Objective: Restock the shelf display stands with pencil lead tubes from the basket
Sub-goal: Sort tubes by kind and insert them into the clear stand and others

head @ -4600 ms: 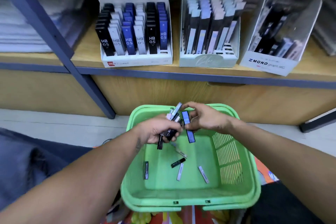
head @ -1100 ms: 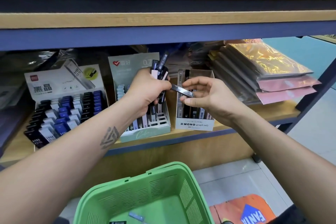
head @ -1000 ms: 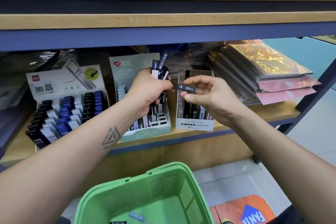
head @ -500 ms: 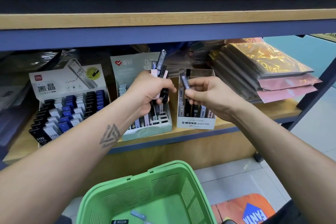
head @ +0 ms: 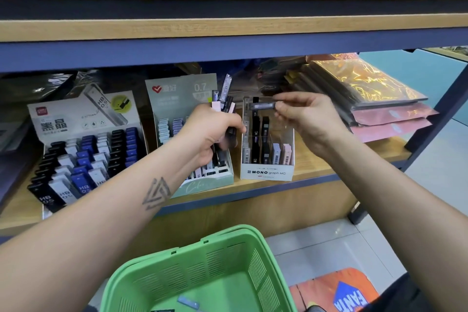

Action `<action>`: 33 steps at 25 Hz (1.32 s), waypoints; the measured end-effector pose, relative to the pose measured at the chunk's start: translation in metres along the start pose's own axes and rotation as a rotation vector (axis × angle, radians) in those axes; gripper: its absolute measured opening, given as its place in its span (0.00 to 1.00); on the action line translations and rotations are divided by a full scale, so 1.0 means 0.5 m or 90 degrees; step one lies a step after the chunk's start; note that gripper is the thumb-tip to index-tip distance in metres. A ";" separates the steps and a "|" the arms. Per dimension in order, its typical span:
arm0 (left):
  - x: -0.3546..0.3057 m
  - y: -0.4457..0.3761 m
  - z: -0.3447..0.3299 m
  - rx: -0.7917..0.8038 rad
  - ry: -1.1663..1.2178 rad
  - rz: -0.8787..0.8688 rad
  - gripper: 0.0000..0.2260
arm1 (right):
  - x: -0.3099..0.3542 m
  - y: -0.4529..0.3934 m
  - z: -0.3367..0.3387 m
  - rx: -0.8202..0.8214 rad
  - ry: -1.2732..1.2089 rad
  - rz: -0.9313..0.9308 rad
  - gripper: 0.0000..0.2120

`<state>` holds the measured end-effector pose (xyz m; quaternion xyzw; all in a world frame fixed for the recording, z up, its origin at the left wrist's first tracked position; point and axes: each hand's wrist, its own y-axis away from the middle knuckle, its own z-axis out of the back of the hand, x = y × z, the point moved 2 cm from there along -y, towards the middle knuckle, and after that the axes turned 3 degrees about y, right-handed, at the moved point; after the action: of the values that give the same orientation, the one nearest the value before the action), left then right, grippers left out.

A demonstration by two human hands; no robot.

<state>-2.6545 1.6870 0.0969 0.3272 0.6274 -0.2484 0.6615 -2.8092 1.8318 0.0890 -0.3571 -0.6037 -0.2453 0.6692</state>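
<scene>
Wooden shelving [head: 316, 167] carries the stands; half a second ago the right hand [head: 307, 119] held its dark tube [head: 262, 105] upright, and now pinches it level above the MONO stand [head: 267, 172], so insertion is pending. Left hand [head: 207, 132] clenches a bundle of tubes [head: 224, 104].

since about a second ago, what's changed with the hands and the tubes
The right hand swung its dark lead tube upright toward the MONO graph MG stand, then back to level above the stand's top; it pinches the tube throughout and has not let go. The left hand has kept gripping the bundle of tubes before the pale green stand. The green basket stayed below.
</scene>
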 end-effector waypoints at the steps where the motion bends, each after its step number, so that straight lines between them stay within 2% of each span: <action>1: -0.003 -0.001 -0.001 0.006 0.019 0.008 0.15 | 0.010 -0.013 0.007 -0.018 0.064 0.038 0.10; 3: -0.010 -0.003 0.002 -0.001 0.057 0.026 0.07 | 0.037 -0.035 0.009 -0.035 0.216 0.113 0.12; 5: -0.015 -0.006 0.005 -0.002 0.085 0.046 0.03 | 0.054 -0.059 0.005 -0.045 0.292 0.141 0.11; 8: -0.013 -0.011 0.002 0.007 0.098 0.062 0.03 | 0.045 -0.094 0.000 -0.084 0.288 0.145 0.10; 11: -0.013 -0.019 -0.007 0.018 0.109 0.069 0.03 | 0.035 -0.110 -0.005 -0.134 0.368 0.184 0.12; 16: -0.022 -0.029 -0.015 0.041 0.125 0.071 0.03 | 0.029 -0.113 -0.013 -0.124 0.464 0.273 0.11; 25: -0.014 -0.038 -0.010 0.030 0.102 0.055 0.03 | -0.041 -0.131 -0.033 -0.103 0.611 0.266 0.07; 33: -0.012 -0.026 -0.007 0.063 0.078 0.057 0.05 | -0.048 -0.137 -0.044 -0.128 0.663 0.255 0.09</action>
<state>-2.6672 1.6806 0.1011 0.4015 0.6383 -0.2286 0.6156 -2.8510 1.7695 0.0775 -0.3582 -0.0883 -0.3136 0.8750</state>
